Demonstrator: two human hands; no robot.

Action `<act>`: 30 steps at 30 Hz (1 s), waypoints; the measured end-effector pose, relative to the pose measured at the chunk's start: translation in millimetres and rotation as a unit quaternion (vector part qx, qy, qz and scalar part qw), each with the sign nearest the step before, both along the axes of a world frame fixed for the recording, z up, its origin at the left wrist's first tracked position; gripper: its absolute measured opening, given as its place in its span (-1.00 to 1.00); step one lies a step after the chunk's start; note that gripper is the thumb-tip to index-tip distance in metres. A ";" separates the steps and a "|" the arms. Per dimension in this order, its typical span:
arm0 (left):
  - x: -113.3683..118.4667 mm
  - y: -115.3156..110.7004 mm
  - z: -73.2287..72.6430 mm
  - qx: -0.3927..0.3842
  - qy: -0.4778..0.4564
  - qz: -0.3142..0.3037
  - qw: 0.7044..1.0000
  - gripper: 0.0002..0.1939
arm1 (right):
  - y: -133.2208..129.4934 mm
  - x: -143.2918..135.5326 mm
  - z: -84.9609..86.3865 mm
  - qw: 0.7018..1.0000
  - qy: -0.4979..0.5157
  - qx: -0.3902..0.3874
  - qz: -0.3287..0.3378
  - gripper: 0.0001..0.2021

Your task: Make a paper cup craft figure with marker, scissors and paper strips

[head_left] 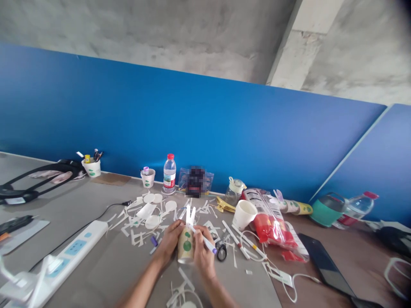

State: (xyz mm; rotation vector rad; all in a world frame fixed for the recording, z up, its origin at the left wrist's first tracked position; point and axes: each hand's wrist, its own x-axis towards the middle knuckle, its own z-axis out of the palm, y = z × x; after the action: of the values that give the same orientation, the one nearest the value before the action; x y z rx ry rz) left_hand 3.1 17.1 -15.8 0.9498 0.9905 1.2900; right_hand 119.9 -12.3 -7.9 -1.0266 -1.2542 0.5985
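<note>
Tan paper cup (185,256), green-dotted, topped by two white strips (192,216); white marker (208,244), purple-ended, slants near its top

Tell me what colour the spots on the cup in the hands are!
The spots are green, clearest in the head view.

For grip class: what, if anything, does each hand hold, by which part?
Left hand: patterned cup, by its side. Right hand: white marker, by its barrel.

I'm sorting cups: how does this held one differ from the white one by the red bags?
The held cup is tan with green circles, the white cup plain. White strips top the held cup, not the white cup. Your left hand holds the held cup; the white cup stands untouched. Both look like paper cups.
</note>
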 end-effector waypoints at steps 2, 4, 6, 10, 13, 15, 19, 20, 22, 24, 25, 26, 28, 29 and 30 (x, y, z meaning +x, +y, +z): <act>-0.2 0.8 -2.0 -0.002 0.001 -0.003 1.000 -0.70 | 1.3 0.8 -0.8 1.000 0.002 -0.001 0.004 -0.71; -0.5 1.7 -4.5 0.003 0.004 -0.004 1.000 -0.71 | 2.5 1.4 -1.6 1.000 0.001 -0.008 0.007 -0.71; -0.6 2.3 -6.6 0.005 0.003 -0.001 1.000 -0.72 | 3.5 1.8 -2.5 1.000 0.009 -0.018 0.003 -0.71; -0.3 0.9 -5.7 0.005 0.000 -0.002 1.000 -0.71 | 4.9 2.9 -3.5 0.999 0.025 -0.036 -0.011 -0.73; -0.1 -1.1 -1.0 0.007 0.006 0.000 1.000 -0.70 | 5.6 3.5 -4.1 0.998 0.033 -0.046 0.001 -0.72; 0.0 -1.6 1.4 0.007 0.010 0.000 1.000 -0.71 | 6.4 3.4 -4.7 0.998 0.040 -0.043 -0.008 -0.72; 0.4 -0.7 0.9 -0.002 -0.004 -0.011 1.000 -0.71 | 8.2 3.0 -5.7 0.998 0.054 -0.038 -0.018 -0.72; 0.5 -0.4 0.1 -0.003 -0.007 -0.011 1.000 -0.71 | 8.6 3.0 -5.7 0.998 0.056 -0.038 -0.017 -0.72; 0.6 0.1 -1.0 -0.006 -0.010 -0.010 1.000 -0.72 | 8.9 3.4 -5.2 0.997 0.058 -0.040 -0.023 -0.72; 0.6 0.1 -0.6 -0.007 -0.010 -0.012 1.000 -0.72 | 9.1 4.0 -4.7 0.997 0.058 -0.043 -0.026 -0.72; 0.6 -0.1 0.1 -0.007 -0.010 -0.011 1.000 -0.72 | 9.1 4.3 -4.4 0.997 0.059 -0.046 -0.023 -0.72; 0.7 -0.3 1.0 -0.006 -0.009 -0.010 1.000 -0.71 | 9.2 4.6 -4.2 0.997 0.060 -0.049 -0.019 -0.72; 0.6 -0.9 3.0 -0.004 -0.005 -0.010 1.000 -0.71 | 9.2 5.0 -3.5 0.996 0.062 -0.053 -0.017 -0.73; 0.6 -1.0 3.7 -0.003 -0.003 -0.010 1.000 -0.71 | 9.2 5.2 -2.9 0.996 0.064 -0.055 -0.022 -0.73; 0.5 -1.1 4.0 -0.004 -0.001 -0.010 1.000 -0.72 | 9.1 5.2 -2.3 0.996 0.066 -0.057 -0.028 -0.73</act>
State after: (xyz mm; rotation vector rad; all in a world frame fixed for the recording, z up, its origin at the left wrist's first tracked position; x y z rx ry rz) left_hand 3.6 16.1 -11.8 0.9500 0.9812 1.2696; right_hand 125.1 -3.1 -10.1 -1.0950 -1.0829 0.6889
